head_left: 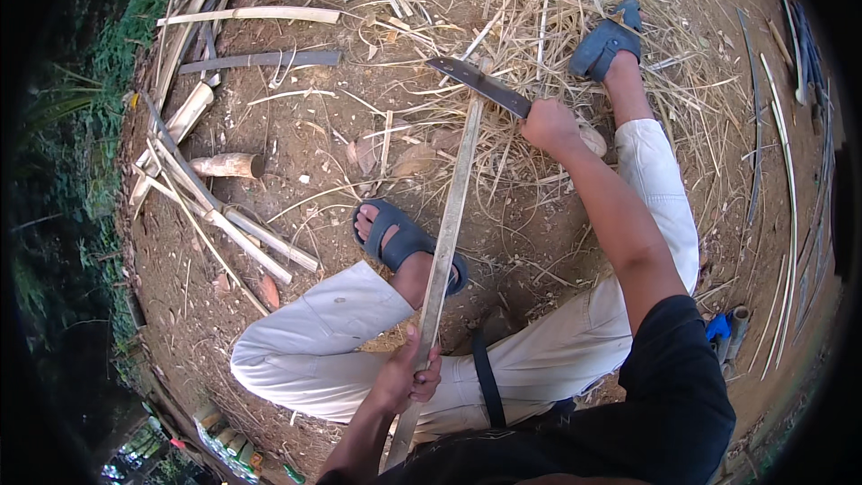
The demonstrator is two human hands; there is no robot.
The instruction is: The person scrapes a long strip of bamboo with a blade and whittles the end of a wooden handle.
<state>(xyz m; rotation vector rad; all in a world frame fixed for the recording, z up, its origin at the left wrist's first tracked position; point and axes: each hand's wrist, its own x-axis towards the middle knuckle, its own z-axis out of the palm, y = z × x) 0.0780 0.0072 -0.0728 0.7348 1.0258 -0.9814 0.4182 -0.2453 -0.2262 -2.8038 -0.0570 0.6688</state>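
My left hand (409, 373) is wrapped round the near part of a long, flat bamboo strip (453, 207), which slants up and away between my legs. In my right hand (549, 126) is the handle of a machete (480, 83). Its dark blade points to the far left and lies across the far end of the strip; whether the edge touches or cuts into it I cannot tell. Pale shavings (503, 148) lie around and beyond that end.
My sandalled feet rest either side, the left sandal (395, 229) close to the strip, the right sandal (611, 40) farther off. Split bamboo pieces (269, 242) and a short bamboo log (229, 165) lie at left. Long thin strips (781, 153) lie at right, beyond a blue object (718, 327).
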